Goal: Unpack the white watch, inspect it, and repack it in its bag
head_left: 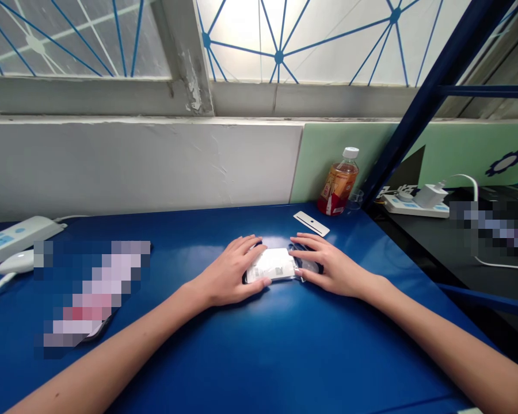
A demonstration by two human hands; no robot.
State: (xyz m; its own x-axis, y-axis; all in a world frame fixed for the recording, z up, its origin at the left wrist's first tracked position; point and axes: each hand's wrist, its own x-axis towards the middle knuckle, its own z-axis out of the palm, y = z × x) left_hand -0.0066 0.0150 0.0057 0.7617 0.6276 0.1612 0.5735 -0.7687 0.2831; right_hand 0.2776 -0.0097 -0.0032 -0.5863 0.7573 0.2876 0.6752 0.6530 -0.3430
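A small white packet in clear plastic wrap [273, 264] lies on the blue table [259, 356] between my two hands. Fine print on it is too small to read. My left hand [233, 270] is closed around its left end, fingers along the far edge and thumb at the near edge. At the right end, the fingers and thumb of my right hand [332, 264] hold the crumpled plastic. Something dark shows partly beneath that hand, mostly hidden. Just beyond my right fingers lies a flat white strip [311, 223] with a dark line.
A drink bottle [339, 183] with a white cap stands against the wall at the back right. On the left are a power strip [21, 237], a white plug [16, 262] and a blurred phone-like slab [99, 290]. A blue metal post [431, 98] slants up at the right.
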